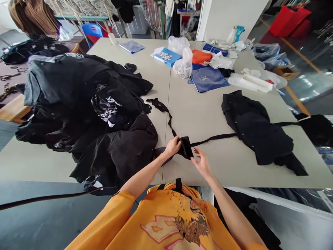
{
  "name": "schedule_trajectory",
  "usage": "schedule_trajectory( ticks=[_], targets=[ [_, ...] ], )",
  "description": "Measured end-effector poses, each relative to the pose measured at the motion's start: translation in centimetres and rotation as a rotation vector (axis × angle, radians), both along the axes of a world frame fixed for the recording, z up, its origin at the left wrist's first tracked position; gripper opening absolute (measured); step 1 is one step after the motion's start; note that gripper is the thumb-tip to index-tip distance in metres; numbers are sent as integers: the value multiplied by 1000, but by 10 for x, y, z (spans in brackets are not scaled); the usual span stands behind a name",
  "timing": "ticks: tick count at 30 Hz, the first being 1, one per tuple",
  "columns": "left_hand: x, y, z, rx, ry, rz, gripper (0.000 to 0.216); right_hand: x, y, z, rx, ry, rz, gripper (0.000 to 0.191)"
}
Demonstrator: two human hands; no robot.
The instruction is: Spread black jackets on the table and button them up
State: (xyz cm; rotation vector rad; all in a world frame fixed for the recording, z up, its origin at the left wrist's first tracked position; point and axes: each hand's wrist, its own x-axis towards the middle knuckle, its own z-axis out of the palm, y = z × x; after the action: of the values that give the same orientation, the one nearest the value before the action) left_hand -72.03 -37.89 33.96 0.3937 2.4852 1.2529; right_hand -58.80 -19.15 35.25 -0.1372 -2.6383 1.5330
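My left hand [172, 146] is closed on a folded piece of black fabric [186, 148] near the table's front edge. At the fabric's lower right corner is my right hand [202, 162], its fingers apart; whether the thumb touches the cloth I cannot tell. A narrow black strap [169, 119] runs from the left hand up the table. Another black strap [213, 138] stretches from the fabric to a dark garment [249, 125] with snaps, lying on the right. Close to my left forearm lies a black garment [130, 142] at the edge of a large pile.
The heap of dark garments [70, 83] covers the table's left side. Along the back are a blue box [168, 59] with small white pieces, a plastic bag [184, 64], orange cloth [201, 56], blue packets [209, 78] and white rolls [256, 82]. More black fabric [317, 128] hangs at the right edge.
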Motion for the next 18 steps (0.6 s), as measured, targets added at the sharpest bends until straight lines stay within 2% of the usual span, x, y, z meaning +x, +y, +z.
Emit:
schedule_trajectory(
  ticks=[3,6,8,10,12,15,16,18],
  targets=[
    [19,-4,17,71,25,104,14,-8,-35,12,28,133,12,49],
    [34,-11,29,101,40,215,16,-6,-51,31,133,369,-122,48],
    [41,-16,36,152,36,208,16,-3,-52,39,216,408,-119,46],
    [47,-21,41,231,7,121,13,-2,-48,41,267,327,-50,43],
    [52,-23,45,314,-57,37,11,-5,-42,38,205,218,-75,45],
    [58,-24,47,453,-225,25,16,-11,-36,33,-58,37,-144,52],
    [60,-24,47,506,-295,43,17,-13,-35,33,-116,-27,-123,52],
    [62,-23,47,606,-436,76,17,-14,-34,34,-128,-120,-43,48]
  ],
)
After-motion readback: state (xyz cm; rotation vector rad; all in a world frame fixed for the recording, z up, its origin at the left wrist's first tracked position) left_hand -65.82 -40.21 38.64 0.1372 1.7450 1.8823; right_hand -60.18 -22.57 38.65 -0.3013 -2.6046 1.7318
